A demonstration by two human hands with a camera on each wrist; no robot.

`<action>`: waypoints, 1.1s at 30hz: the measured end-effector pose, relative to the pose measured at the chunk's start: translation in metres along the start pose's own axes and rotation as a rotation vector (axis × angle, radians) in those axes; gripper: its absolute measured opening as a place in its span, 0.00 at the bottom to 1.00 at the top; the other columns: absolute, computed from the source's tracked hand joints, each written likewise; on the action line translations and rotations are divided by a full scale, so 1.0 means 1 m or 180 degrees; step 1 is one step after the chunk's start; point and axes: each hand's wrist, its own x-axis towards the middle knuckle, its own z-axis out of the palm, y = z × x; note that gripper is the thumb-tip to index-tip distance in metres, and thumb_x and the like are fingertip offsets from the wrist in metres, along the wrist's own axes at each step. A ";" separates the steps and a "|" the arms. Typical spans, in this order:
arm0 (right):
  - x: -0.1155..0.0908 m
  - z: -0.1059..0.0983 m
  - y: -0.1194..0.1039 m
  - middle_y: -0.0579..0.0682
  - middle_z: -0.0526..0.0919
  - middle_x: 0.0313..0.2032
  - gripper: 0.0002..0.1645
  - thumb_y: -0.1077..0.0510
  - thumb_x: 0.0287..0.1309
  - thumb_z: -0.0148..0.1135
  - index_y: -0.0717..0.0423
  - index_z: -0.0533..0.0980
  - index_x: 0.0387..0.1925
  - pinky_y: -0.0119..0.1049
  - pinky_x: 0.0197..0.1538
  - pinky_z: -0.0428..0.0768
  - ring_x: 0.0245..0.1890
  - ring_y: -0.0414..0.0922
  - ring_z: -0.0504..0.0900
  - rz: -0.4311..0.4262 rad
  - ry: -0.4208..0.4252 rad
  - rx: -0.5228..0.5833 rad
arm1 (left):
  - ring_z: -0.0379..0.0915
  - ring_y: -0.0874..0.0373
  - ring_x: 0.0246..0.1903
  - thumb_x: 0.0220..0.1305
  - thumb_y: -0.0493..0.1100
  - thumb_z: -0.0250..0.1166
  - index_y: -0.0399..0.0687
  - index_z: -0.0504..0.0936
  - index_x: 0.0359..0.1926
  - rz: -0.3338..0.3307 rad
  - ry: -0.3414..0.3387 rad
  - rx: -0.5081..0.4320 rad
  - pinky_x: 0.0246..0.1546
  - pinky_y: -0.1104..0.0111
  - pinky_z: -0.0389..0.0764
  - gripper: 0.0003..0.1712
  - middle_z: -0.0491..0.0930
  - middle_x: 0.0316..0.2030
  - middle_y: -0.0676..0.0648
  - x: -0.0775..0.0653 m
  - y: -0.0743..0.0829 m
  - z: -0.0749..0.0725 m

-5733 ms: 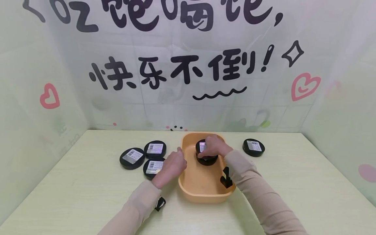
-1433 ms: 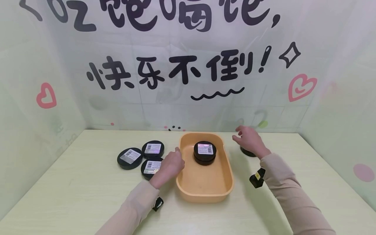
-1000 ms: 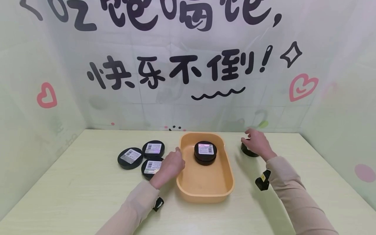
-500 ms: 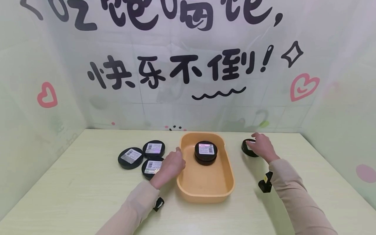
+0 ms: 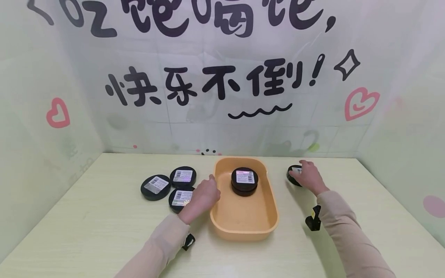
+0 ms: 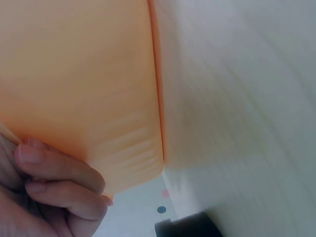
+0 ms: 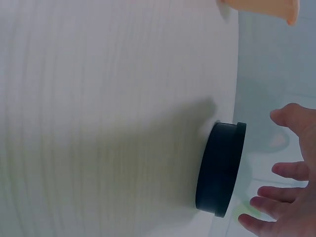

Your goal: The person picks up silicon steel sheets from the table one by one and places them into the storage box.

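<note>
Fingers [image 7: 279, 194] parted and empty, the right hand [image 5: 310, 177] hangs by the black tin [image 7: 220, 169] near the bench's [image 5: 87, 216] back edge, where a level grip round its sides seems wisest, the left hand [image 5: 203, 195] pinching the orange tray's [image 5: 241, 219] rim.

From my remote seat I saw that the right hand [image 5: 310, 177] had let go of the upper tin [image 5: 245, 177] inside the orange tray [image 5: 240, 220] and crossed out beyond the tray's right side. It had then sunk lower and farther from the tray, fingers [image 7: 292, 171] spread just above the lone black tin [image 5: 291, 180] (part of its label came back into my sight). The wrist camera [image 5: 314, 220] had swung right of the tray too.
</note>
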 end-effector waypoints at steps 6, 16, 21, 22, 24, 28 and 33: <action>0.002 0.004 0.000 0.79 0.50 0.57 0.41 0.51 0.55 0.53 0.80 0.53 0.57 0.61 0.53 0.61 0.57 0.71 0.52 0.0034 -0.0250 -0.0214 | 0.68 0.53 0.21 0.57 0.36 0.54 0.28 0.56 0.61 -0.0028 -0.0045 -0.0040 0.17 0.68 0.70 0.32 0.74 0.31 0.36 0.000 0.001 0.001; 0.001 0.012 0.005 0.80 0.45 0.58 0.45 0.49 0.55 0.54 0.78 0.49 0.59 0.66 0.50 0.59 0.58 0.71 0.48 0.0161 -0.0478 -0.0232 | 0.68 0.54 0.20 0.57 0.36 0.54 0.27 0.57 0.60 0.0002 -0.0048 -0.0065 0.16 0.68 0.70 0.31 0.73 0.29 0.37 0.001 -0.001 0.002; 0.001 0.017 0.006 0.81 0.49 0.57 0.43 0.50 0.54 0.54 0.79 0.50 0.57 0.66 0.50 0.60 0.56 0.73 0.51 0.0132 -0.0440 -0.0243 | 0.68 0.53 0.20 0.57 0.36 0.54 0.27 0.58 0.60 0.0001 -0.0026 -0.0060 0.16 0.68 0.70 0.31 0.73 0.28 0.37 0.001 -0.001 0.002; 0.001 0.017 0.006 0.80 0.50 0.56 0.42 0.50 0.54 0.54 0.79 0.51 0.57 0.66 0.49 0.61 0.56 0.73 0.52 0.0131 -0.0429 -0.0254 | 0.68 0.53 0.20 0.57 0.36 0.54 0.27 0.58 0.60 -0.0002 -0.0026 -0.0059 0.17 0.68 0.70 0.31 0.73 0.28 0.37 0.001 -0.001 0.002; 0.001 0.018 0.007 0.79 0.53 0.55 0.41 0.51 0.54 0.54 0.79 0.53 0.57 0.65 0.49 0.62 0.55 0.73 0.53 0.0125 -0.0410 -0.0297 | 0.68 0.53 0.21 0.57 0.36 0.54 0.27 0.59 0.60 -0.0007 -0.0024 -0.0056 0.17 0.67 0.70 0.31 0.73 0.29 0.37 0.001 -0.001 0.002; 0.000 0.018 0.007 0.77 0.58 0.53 0.37 0.51 0.52 0.55 0.78 0.59 0.52 0.64 0.46 0.64 0.54 0.72 0.56 0.0123 -0.0415 -0.0409 | 0.68 0.53 0.21 0.56 0.36 0.55 0.27 0.58 0.60 -0.0017 -0.0032 -0.0060 0.17 0.67 0.70 0.31 0.73 0.29 0.36 0.001 -0.001 0.002; -0.001 0.018 0.006 0.76 0.60 0.52 0.33 0.51 0.51 0.55 0.76 0.62 0.48 0.65 0.45 0.65 0.53 0.71 0.57 0.0129 -0.0473 -0.0524 | 0.68 0.53 0.22 0.56 0.36 0.55 0.27 0.58 0.60 -0.0004 -0.0018 -0.0053 0.18 0.67 0.70 0.31 0.74 0.29 0.36 0.001 -0.001 0.002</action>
